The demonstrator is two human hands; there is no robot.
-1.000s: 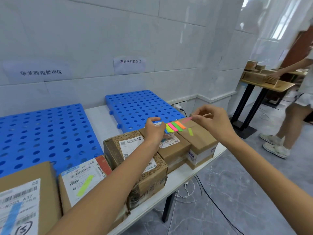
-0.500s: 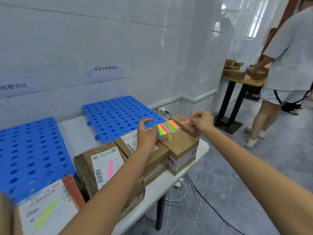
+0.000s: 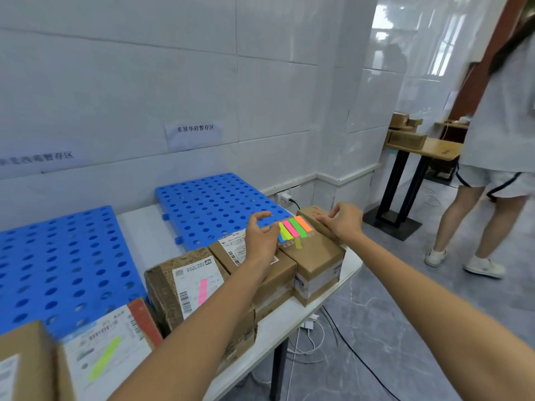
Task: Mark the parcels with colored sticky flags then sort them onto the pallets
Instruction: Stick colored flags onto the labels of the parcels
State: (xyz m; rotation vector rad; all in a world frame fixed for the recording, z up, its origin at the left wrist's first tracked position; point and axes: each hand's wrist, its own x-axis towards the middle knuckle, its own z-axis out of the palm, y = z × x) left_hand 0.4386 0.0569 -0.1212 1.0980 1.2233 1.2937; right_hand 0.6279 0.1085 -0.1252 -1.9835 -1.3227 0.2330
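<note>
Pink flag has gone from the flag pad (image 3: 296, 229) to the small parcel (image 3: 310, 213) at two o'clock; right hand (image 3: 346, 224) presses bent fingers there, its hold unclear. Left hand (image 3: 260, 240) pinches the pad at twelve. Sorting onto pallets (image 3: 208, 204) remains.

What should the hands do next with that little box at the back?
Probably press the fingertips of the right hand flat along the top of the small box, to stick a flag down. They touch it now, near the flag pad that the left hand holds; whether a flag lies beneath them is hidden.
</note>
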